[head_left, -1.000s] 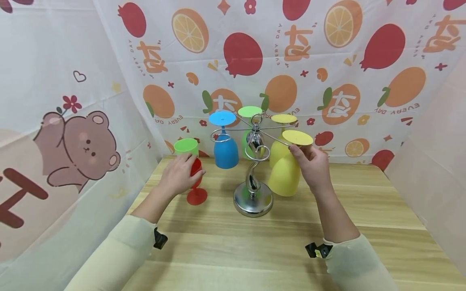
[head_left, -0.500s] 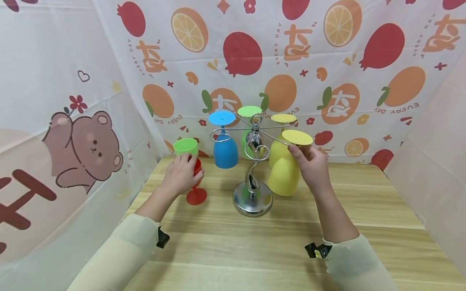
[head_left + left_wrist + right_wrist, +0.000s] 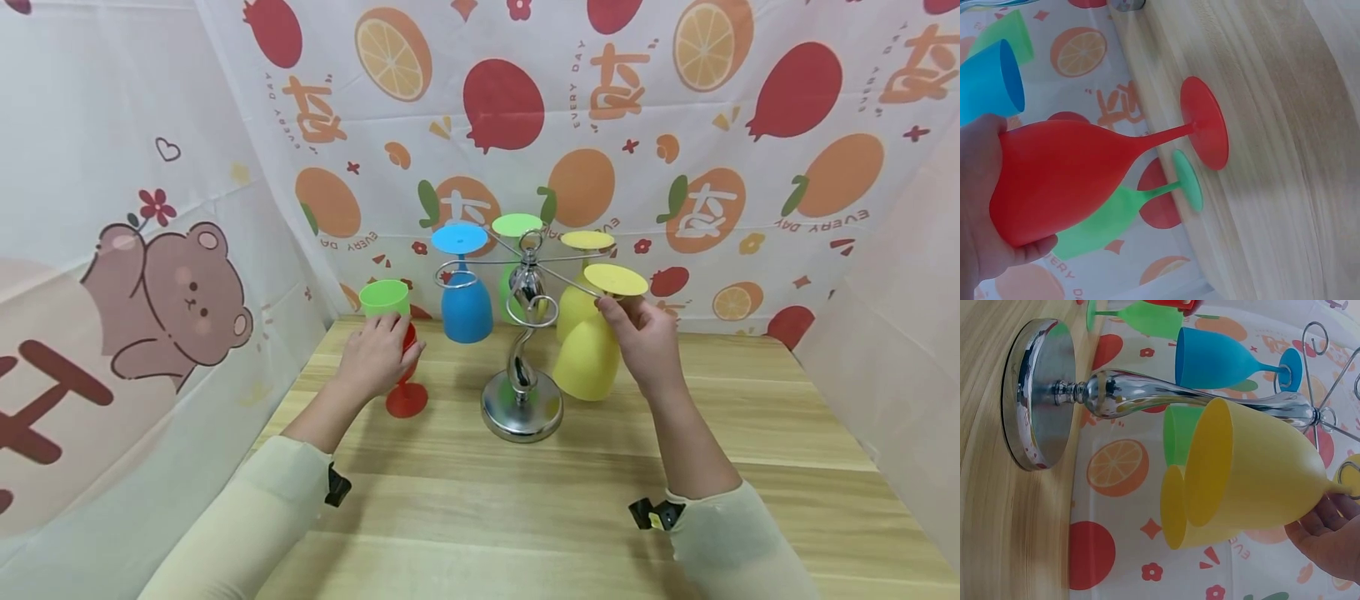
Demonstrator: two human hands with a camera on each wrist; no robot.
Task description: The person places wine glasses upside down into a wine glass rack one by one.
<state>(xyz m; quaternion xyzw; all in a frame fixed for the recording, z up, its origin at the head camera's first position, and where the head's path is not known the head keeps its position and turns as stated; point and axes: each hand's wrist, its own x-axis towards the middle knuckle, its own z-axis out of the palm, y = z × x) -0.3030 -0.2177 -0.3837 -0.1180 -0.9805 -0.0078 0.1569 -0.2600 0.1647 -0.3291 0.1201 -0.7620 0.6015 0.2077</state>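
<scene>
My left hand (image 3: 375, 354) grips the bowl of a red goblet (image 3: 1066, 175) near its rim, thumb on one side and fingers on the other. The goblet is upright, its round foot (image 3: 407, 400) at the tabletop. Just behind it stands a green goblet (image 3: 1100, 225), rim up. On the right, my right hand (image 3: 647, 337) pinches a yellow goblet (image 3: 588, 362) at the stem, just under its foot. That goblet hangs upside down and slightly tilted at the wire loop on a chrome goblet rack (image 3: 522, 408).
Upside down on the rack hang a blue goblet (image 3: 467, 312), a green one (image 3: 1179, 434) and a second yellow goblet (image 3: 1175, 509) at the back. An unfilled wire loop (image 3: 532, 312) faces front. A fruit-print curtain (image 3: 502, 104) closes off the back of the wooden table (image 3: 480, 517).
The left forearm has shifted slightly to the right, and the view has tilted a little. Both hands keep the same hold, and the goblets and rack stay in place.
</scene>
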